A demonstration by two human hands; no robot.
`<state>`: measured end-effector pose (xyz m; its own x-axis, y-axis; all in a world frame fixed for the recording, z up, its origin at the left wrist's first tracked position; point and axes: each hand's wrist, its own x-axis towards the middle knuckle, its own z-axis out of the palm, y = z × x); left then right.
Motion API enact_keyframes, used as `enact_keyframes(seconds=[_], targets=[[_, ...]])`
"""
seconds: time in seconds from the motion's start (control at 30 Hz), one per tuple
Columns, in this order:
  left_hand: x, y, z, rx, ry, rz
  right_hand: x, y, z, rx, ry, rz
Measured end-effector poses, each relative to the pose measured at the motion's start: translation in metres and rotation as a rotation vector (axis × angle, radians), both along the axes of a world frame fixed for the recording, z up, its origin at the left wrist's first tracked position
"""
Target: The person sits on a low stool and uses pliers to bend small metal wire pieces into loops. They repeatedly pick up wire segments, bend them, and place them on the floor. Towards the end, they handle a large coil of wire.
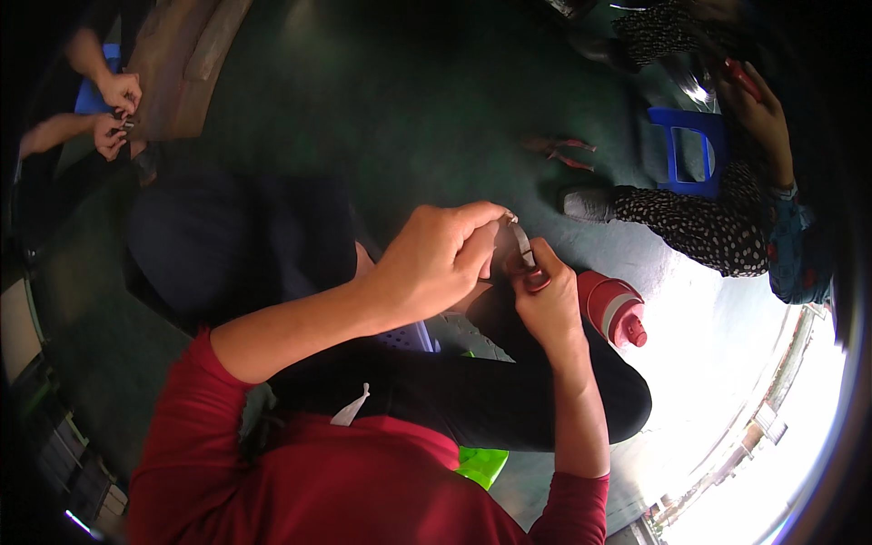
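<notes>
My left hand (434, 259) is closed, with thumb and fingertips pinched at the tip of a hand tool's metal head (522, 241). A tiny pale thing shows at that pinch, too small to name. Around the tool's red handles (536, 279) my right hand (552, 304) is wrapped. The tool looks like pliers or snips, but its exact kind is partly hidden by my fingers. Both hands are raised in front of me, above my bent dark-trousered legs.
Close by my right knee stands a red jug (616, 307) with a pale band. Another red-handled tool (568, 153) lies on the green floor. At right, a person holding a red-handled tool is beside a blue stool (686, 150). At upper left, another person's hands (116, 113) work near a wooden bench (182, 82).
</notes>
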<state>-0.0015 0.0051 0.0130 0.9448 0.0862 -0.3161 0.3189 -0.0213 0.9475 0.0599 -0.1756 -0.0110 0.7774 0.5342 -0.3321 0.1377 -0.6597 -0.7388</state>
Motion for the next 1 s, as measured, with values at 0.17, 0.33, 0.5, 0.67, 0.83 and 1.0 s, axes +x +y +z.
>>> enact_keyframes(seconds=[0.17, 0.33, 0.5, 0.67, 0.83, 1.0], targets=[[0.008, 0.017, 0.001, -0.135, 0.093, -0.088, 0.013, -0.013, 0.012, 0.014, 0.263, 0.034], [0.012, 0.02, -0.01, -0.205, 0.073, 0.085, 0.011, -0.016, 0.019, 0.153, 0.784, 0.011], [0.011, 0.012, -0.016, -0.248, -0.051, 0.201, -0.003, -0.013, 0.022, 0.375, 1.176, 0.048], [0.007, -0.008, -0.019, -0.196, -0.214, 0.209, -0.008, -0.022, 0.02, 0.464, 1.341, 0.012], [0.002, -0.022, -0.021, -0.206, -0.294, 0.202, -0.013, -0.031, 0.016, 0.494, 1.358, 0.035], [0.0, -0.028, -0.026, -0.161, -0.371, 0.18, -0.013, -0.037, 0.015, 0.454, 1.257, 0.046]])
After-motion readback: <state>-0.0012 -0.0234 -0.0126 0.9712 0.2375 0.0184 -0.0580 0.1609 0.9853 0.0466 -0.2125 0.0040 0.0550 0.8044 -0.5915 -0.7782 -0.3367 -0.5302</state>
